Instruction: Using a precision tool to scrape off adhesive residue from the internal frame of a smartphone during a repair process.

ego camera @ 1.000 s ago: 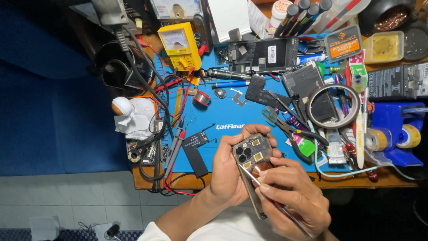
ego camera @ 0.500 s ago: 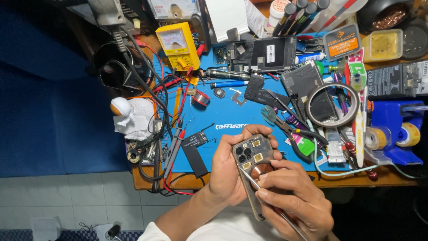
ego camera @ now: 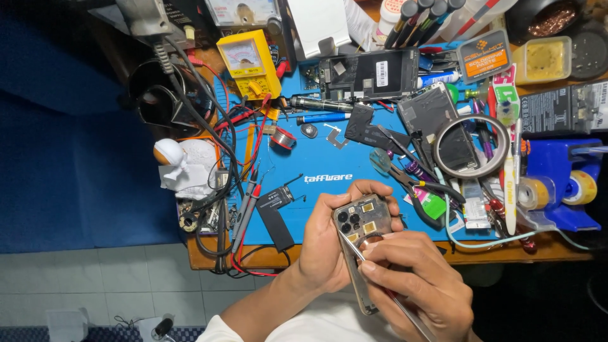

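Observation:
My left hand [ego camera: 329,247] grips an opened phone body [ego camera: 361,223] from its left side, camera holes and small gold parts facing up. My right hand [ego camera: 418,285] lies over the phone's lower half and pinches thin metal tweezers [ego camera: 352,248], whose tip rests inside the phone near its middle. Both hands hover over the near edge of a blue work mat [ego camera: 323,164] on a wooden bench.
Yellow multimeter [ego camera: 248,63] with red and black leads at the back left. A dismantled phone [ego camera: 367,73], a ring of tape [ego camera: 472,145], pliers [ego camera: 411,183], a blue tape dispenser [ego camera: 560,183] and pens crowd the right. A white astronaut figure [ego camera: 183,166] sits left.
Both hands and the phone keep their place. My right hand's fingers have shifted slightly over the phone with the tweezers.

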